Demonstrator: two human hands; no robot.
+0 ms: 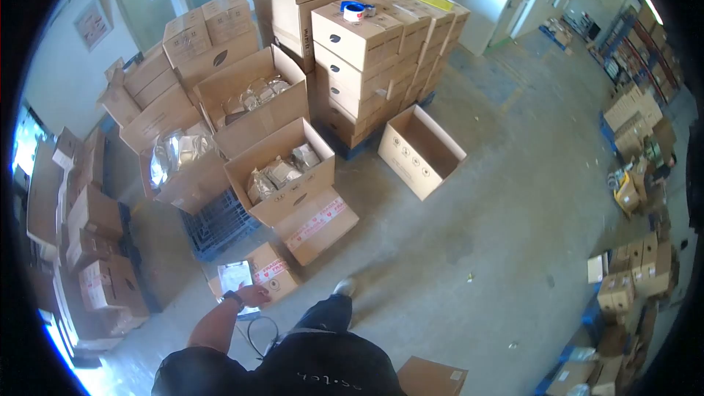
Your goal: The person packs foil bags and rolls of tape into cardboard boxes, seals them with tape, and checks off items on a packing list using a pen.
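Observation:
My left hand point(254, 295) reaches down to a small taped carton point(273, 273) on the floor, beside a clipboard with white paper point(235, 276). A dark watch is on that wrist. The fingers are small in the view, and what they touch or hold is unclear. Just behind stands a carton with red-and-white tape point(319, 226), below an open box point(293, 194) of silvery wrapped packs. My right hand does not show.
Stacked cartons point(359, 48) carry tape rolls point(353, 12) on top. An empty open box point(422, 152) stands on the floor to their right. Near the open boxes lies a blue pallet point(213, 226). More cartons line both sides, and another carton point(433, 378) is at the bottom edge.

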